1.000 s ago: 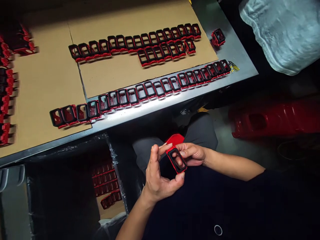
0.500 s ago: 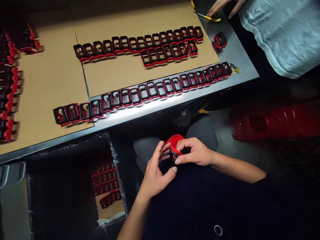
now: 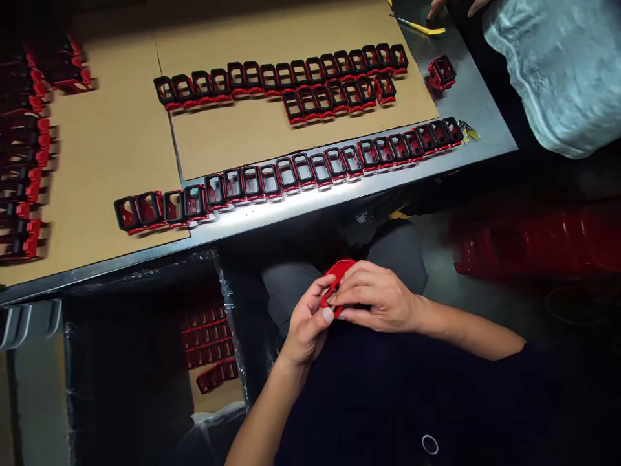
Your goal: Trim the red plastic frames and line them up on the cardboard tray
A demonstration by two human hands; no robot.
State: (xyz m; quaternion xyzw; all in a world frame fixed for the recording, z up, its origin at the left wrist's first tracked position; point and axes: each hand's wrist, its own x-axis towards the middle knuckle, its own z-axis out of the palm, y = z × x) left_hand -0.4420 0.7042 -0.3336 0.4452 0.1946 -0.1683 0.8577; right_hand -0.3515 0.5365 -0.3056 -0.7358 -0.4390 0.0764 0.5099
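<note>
Over my lap, my left hand [image 3: 310, 318] closes its thumb and fingers on the lower left edge of a small red frame [image 3: 324, 301]. My right hand [image 3: 381, 298] grips the same part from the right, its fingertips pressed into the opening and covering much of it. Just behind the fingers shows a flat red surface [image 3: 339, 265]; whether it belongs to the held part, I cannot tell. On the table beyond, a long row of red and black frames [image 3: 286, 173] stands along the front edge.
Two shorter rows of such frames [image 3: 298, 74] stand on cardboard [image 3: 233, 139], with stacks [image 3: 32, 194] at the left. A single frame [image 3: 441, 72] and yellow-handled tools [image 3: 427, 29] lie near a co-worker's hand [image 3: 435, 8]. Below left, a plastic-lined box [image 3: 226, 291] holds more frames.
My left hand has closed from spread fingers onto the held part. My right fingers have shifted over it, and the part now shows its red side. The co-worker's hand has drawn back from the yellow tool.
</note>
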